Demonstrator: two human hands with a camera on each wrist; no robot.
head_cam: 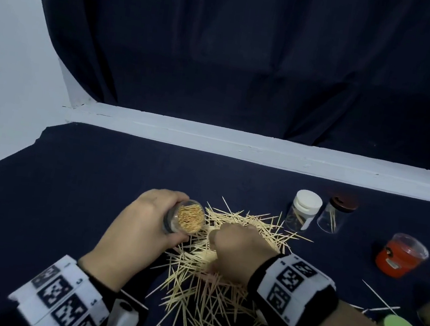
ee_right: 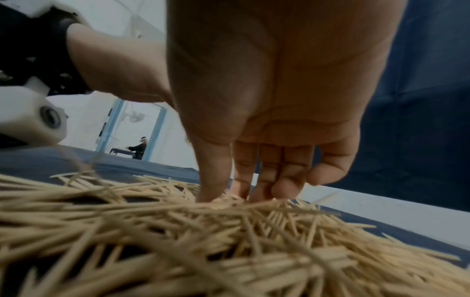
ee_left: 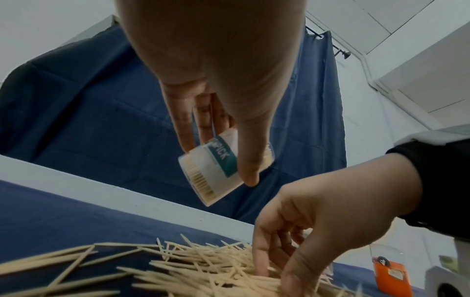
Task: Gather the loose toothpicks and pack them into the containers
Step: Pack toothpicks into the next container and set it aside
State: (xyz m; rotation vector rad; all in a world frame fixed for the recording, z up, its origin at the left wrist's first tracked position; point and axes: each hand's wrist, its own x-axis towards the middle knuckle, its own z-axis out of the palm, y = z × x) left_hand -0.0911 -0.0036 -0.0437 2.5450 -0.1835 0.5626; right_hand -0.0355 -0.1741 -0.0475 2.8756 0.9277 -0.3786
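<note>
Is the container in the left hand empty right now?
No, the head view shows the container held by the left hand with its open mouth densely packed with toothpick ends.

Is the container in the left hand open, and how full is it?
Open and nearly full: the container shows no lid, toothpick ends packing its mouth. The left hand holds it tilted above the loose toothpicks.

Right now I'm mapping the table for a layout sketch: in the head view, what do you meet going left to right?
Left hand → the open container it holds → right hand in the toothpick pile → white-capped jar → brown-lidded jar → orange container.
</note>
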